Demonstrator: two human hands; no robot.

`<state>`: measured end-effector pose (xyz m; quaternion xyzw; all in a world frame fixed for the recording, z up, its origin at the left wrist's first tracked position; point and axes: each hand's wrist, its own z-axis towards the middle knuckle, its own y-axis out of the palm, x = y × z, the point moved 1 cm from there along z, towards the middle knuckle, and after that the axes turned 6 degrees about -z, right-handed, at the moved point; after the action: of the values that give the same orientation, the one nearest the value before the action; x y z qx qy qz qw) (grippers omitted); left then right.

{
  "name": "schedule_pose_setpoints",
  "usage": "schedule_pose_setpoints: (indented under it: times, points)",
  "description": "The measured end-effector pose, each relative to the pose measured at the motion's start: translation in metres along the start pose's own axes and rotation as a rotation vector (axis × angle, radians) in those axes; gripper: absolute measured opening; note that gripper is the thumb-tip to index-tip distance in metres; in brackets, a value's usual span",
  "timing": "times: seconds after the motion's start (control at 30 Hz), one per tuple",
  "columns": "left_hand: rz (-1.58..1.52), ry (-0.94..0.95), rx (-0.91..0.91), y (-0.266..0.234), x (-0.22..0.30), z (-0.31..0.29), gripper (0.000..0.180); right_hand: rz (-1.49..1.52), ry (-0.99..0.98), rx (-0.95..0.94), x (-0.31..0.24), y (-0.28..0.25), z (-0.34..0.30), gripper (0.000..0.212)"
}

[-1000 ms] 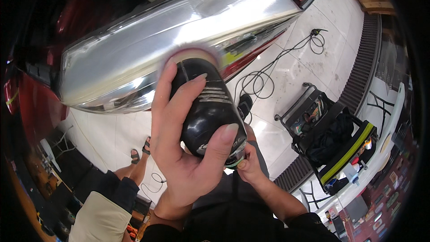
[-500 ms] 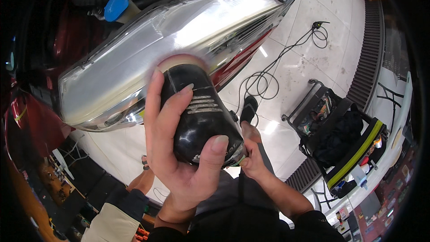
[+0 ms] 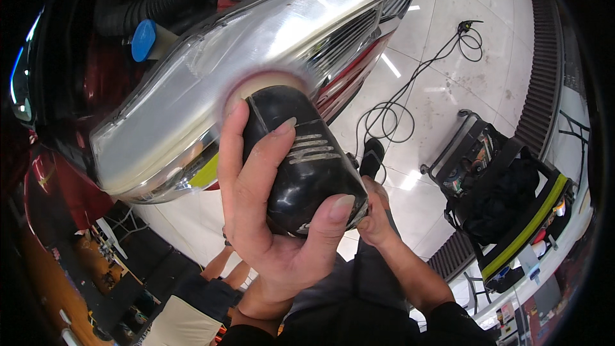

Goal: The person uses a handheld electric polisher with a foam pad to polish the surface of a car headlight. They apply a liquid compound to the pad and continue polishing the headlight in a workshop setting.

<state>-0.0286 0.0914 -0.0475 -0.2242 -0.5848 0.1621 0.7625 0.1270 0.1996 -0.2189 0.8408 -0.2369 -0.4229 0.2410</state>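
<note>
My left hand (image 3: pixel 272 218) wraps over the head of a black power polisher (image 3: pixel 295 166), thumb on its right side and fingers on its left. At the tool's rear end my right hand (image 3: pixel 378 221) grips it, its fingers partly hidden behind the body. The pale round pad (image 3: pixel 259 86) looks smeared, as if spinning, and lies against the lower edge of a car headlight (image 3: pixel 218 70). Its lens is hazy, with whitish streaks. Most of the pad's face is hidden under the tool.
Above the headlight is the open engine bay, with a blue cap (image 3: pixel 143 40) and a ribbed black hose (image 3: pixel 163 3). A cable (image 3: pixel 410 99) lies coiled on the tiled floor. To the right stands a tool bag (image 3: pixel 506 198). Another person's legs (image 3: pixel 218 266) are at lower left.
The polisher has slid a little to the right along the headlight's lower edge, both hands still on it. The whole view has shifted slightly, and the other person's legs appear farther right.
</note>
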Motion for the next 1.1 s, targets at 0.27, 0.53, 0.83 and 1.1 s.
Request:
schedule_pose_setpoints:
  times: [0.27, 0.53, 0.83, 1.1]
  points:
    - [0.020, 0.029, -0.027, 0.021, 0.005, 0.012, 0.069, 0.004, -0.035, 0.015, -0.022, -0.007, 0.012, 0.115]
    - [0.030, 0.073, -0.058, 0.039, 0.008, 0.024, 0.066, 0.071, 0.034, -0.081, -0.021, -0.020, 0.025, 0.123]
    - [0.015, 0.123, -0.077, 0.062, 0.013, 0.041, 0.065, 0.177, -0.025, -0.102, -0.007, -0.038, 0.041, 0.125]
    - [0.009, 0.148, -0.061, 0.085, 0.018, 0.052, 0.061, 0.288, 0.030, -0.182, -0.014, -0.042, 0.051, 0.122]
